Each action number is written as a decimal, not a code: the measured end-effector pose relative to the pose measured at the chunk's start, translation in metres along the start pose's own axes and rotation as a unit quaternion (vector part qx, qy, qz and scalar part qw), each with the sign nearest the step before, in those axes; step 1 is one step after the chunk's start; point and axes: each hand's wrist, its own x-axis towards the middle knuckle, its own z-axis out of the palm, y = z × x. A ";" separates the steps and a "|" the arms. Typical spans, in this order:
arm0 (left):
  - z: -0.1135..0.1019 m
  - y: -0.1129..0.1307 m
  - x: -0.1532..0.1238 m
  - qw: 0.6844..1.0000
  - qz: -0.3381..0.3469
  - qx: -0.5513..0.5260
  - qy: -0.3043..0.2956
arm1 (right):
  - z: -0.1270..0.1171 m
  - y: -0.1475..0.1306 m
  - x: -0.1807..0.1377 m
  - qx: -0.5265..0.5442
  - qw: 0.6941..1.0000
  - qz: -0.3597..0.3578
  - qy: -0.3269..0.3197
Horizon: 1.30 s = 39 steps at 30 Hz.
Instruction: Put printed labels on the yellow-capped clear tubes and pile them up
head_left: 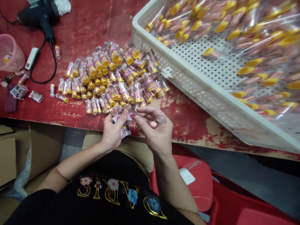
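Observation:
In front of my body, my left hand (111,132) is closed on small printed packets (125,131), gripped between thumb and fingers. Close beside it, my right hand (160,136) has its fingers curled round a clear plastic tube (161,118) whose round rim shows at the palm. A small pale round thing (153,124) is visible by that rim; what it is I cannot make out. My right thumb and forefinger meet near the packets, and what lies between them is hidden. Just beyond both hands sits a pile of small clear tubes with yellow caps (114,75) and printed wraps.
A white perforated crate (187,84) with many yellow-capped tubes in bags (253,62) fills the right. At left are a black heat gun (38,15), a pink basket (14,56), a phone-like thing (11,98) and loose packets (36,96). A red stool (199,187) stands below the table.

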 end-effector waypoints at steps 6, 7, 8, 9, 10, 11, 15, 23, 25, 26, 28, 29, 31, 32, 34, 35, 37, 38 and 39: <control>0.001 0.005 0.000 0.999 0.013 -0.017 0.035 | 0.005 -0.003 -0.001 -0.012 0.998 -0.054 0.017; 0.001 0.007 0.000 0.999 0.002 -0.019 0.037 | 0.002 -0.004 -0.003 -0.008 0.998 -0.061 0.000; 0.000 0.010 0.001 0.999 -0.011 -0.020 0.038 | -0.002 -0.006 -0.005 -0.015 0.997 -0.073 -0.013; -0.001 0.012 0.001 0.999 -0.025 -0.019 0.038 | -0.006 -0.008 -0.008 -0.034 0.995 -0.088 -0.022; -0.003 0.015 0.002 0.999 -0.036 -0.018 0.037 | -0.010 -0.011 -0.012 -0.061 0.992 -0.103 -0.028; -0.004 0.016 0.003 0.998 -0.045 -0.017 0.033 | -0.014 -0.013 -0.016 -0.088 0.989 -0.119 -0.032; -0.007 0.019 0.004 0.998 -0.065 -0.021 0.004 | -0.017 -0.013 -0.028 -0.118 0.973 -0.198 -0.004; 0.000 0.021 -0.006 0.996 -0.076 -0.012 -0.038 | -0.018 -0.013 -0.027 -0.211 0.923 -0.321 0.014; 0.001 0.022 -0.008 0.998 -0.061 0.007 -0.024 | -0.019 -0.017 -0.028 -0.220 0.916 -0.335 0.029; 0.001 0.022 -0.009 0.998 -0.053 0.016 -0.015 | -0.019 -0.018 -0.029 -0.223 0.912 -0.341 0.041; 0.000 0.022 -0.009 0.999 -0.036 0.031 -0.002 | -0.019 -0.019 -0.031 -0.213 0.917 -0.330 0.069; -0.001 0.022 -0.008 0.999 -0.030 0.034 0.001 | -0.019 -0.020 -0.032 -0.198 0.924 -0.315 0.084; -0.002 0.021 -0.006 0.999 -0.029 0.031 0.006 | -0.020 -0.020 -0.033 -0.139 0.950 -0.254 0.117; -0.003 0.021 -0.005 0.999 -0.030 0.028 0.011 | -0.021 -0.019 -0.033 -0.091 0.964 -0.217 0.124; -0.004 0.021 -0.005 0.999 -0.036 0.023 0.022 | -0.021 -0.019 -0.032 0.017 0.985 -0.136 0.101; -0.003 0.021 -0.005 0.999 -0.039 0.023 0.026 | -0.020 -0.019 -0.031 0.056 0.991 -0.098 0.077; -0.002 0.020 -0.007 0.998 -0.046 0.024 0.027 | -0.017 -0.018 -0.027 0.059 0.997 -0.038 0.030; -0.001 0.019 -0.008 0.998 -0.051 0.024 0.025 | -0.014 -0.018 -0.024 0.026 0.999 -0.022 0.020; -0.001 0.018 -0.008 0.998 -0.055 0.024 0.021 | -0.011 -0.017 -0.022 -0.014 1.000 -0.020 0.017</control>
